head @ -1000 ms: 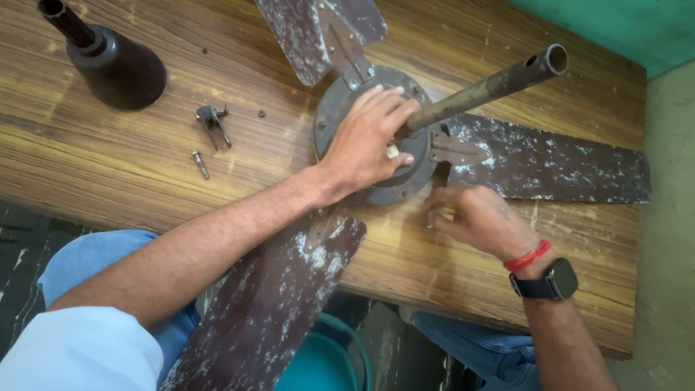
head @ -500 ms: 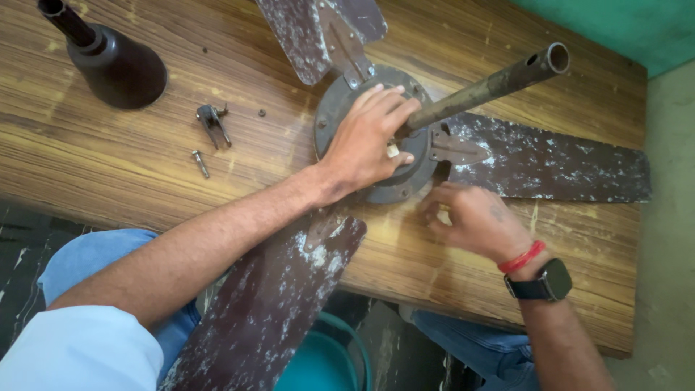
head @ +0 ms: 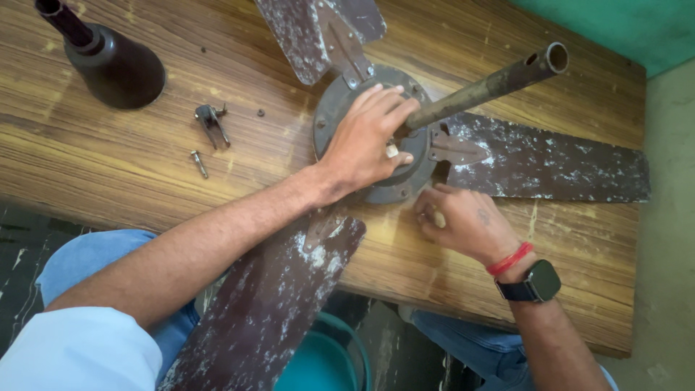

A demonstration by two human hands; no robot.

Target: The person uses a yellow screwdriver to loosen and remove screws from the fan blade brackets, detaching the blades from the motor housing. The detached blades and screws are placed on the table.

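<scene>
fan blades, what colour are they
Dark maroon-brown fan blades, flecked with whitish speckles; seen in the head view.

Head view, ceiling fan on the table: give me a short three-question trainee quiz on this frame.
1. True or false: the left hand lies flat on the fan motor housing.
2. What does the right hand wear at the wrist?
3. Where do the loose bolt and metal clamp lie? A) on the wooden table, left of the housing; B) on a fan blade; C) in the dark canopy cover.

Key: 1 true; 2 a red thread band and a dark watch; 3 A.
</scene>
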